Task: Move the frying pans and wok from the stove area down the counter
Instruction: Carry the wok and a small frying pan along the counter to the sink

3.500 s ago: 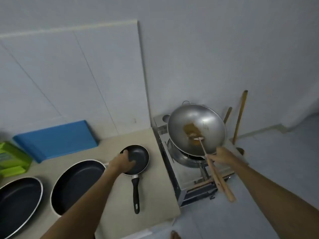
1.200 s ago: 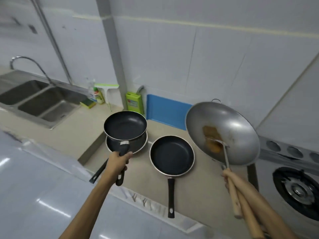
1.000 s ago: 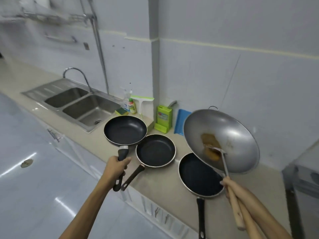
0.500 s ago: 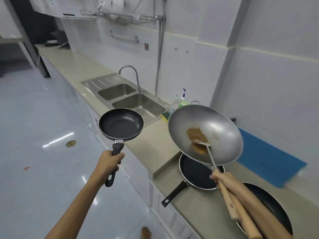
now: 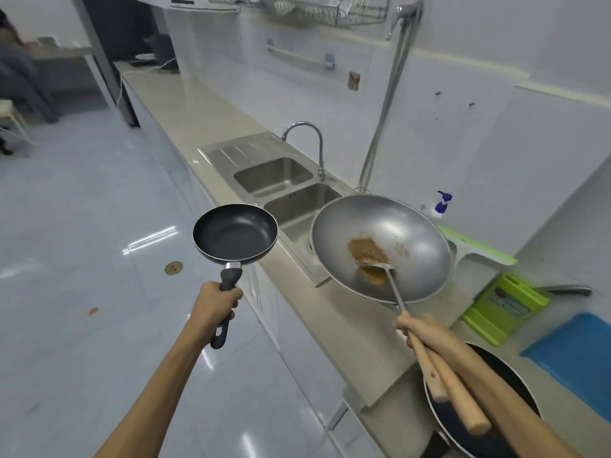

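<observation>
My left hand (image 5: 213,309) grips the black handle of a small black frying pan (image 5: 235,232), held in the air over the floor beside the counter edge. My right hand (image 5: 421,328) is closed around two wooden handles, that of the steel wok (image 5: 410,236) and that of a metal spatula (image 5: 377,264) resting in it. The wok holds a brown residue and hangs above the counter next to the sink. A large black frying pan (image 5: 515,391) sits on the counter under my right forearm, partly hidden.
A double steel sink (image 5: 281,183) with a curved tap (image 5: 310,140) lies ahead. The long beige counter (image 5: 195,100) runs on beyond it. A green box (image 5: 502,305), a blue board (image 5: 575,355) and a soap bottle (image 5: 441,203) stand at the wall. A dish rack (image 5: 314,9) hangs above.
The view has swung further left along the counter. Both hands carry the small pan and the wok onward, now level with the sink. The pans on the counter have dropped behind.
</observation>
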Available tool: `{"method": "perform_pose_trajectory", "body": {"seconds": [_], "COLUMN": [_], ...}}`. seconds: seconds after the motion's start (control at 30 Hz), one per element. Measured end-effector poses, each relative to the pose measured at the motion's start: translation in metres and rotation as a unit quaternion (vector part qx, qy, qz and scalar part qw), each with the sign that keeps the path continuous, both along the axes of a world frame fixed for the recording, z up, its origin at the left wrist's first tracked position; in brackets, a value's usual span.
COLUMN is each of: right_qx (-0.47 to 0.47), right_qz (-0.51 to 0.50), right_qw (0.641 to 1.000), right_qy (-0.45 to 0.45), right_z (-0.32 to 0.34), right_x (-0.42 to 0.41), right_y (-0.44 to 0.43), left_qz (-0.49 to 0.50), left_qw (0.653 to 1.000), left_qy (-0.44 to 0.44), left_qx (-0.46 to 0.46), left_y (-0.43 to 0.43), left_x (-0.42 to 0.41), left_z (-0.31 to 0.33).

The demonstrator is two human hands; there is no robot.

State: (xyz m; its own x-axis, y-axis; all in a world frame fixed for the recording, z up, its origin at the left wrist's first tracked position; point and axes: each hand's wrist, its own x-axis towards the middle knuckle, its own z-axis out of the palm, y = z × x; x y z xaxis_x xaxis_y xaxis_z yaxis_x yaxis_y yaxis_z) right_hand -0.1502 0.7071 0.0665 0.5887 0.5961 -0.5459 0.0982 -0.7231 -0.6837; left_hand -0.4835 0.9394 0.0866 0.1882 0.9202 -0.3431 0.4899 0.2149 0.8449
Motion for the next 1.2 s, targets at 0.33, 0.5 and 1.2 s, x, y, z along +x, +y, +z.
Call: {"method": "perform_pose_trajectory", "body": {"seconds": [0.33, 0.5, 1.2], "right_qx": [-0.025, -0.026, 0.025], "right_qz": [0.074, 0.096, 0.033], "right_qw": [0.997, 0.995, 0.998], "right_qy": [0.012, -0.006, 0.036], "right_z": [0.003, -0.004, -0.060], "right_x": [-0.026, -0.053, -0.116], "right_y": [0.195, 0.311, 0.733], "left_qz": [0.052, 0.064, 0.061], "left_qw": [0.998, 0.997, 0.996], "left_qy": [-0.011, -0.021, 0.047], "left_qx": [-0.030, -0.022, -0.038], "left_y": [0.170, 0.280, 0.655], "left_x": [-0.027, -0.061, -0.123], "left_z": [-0.023, -0.020, -0.058]}}
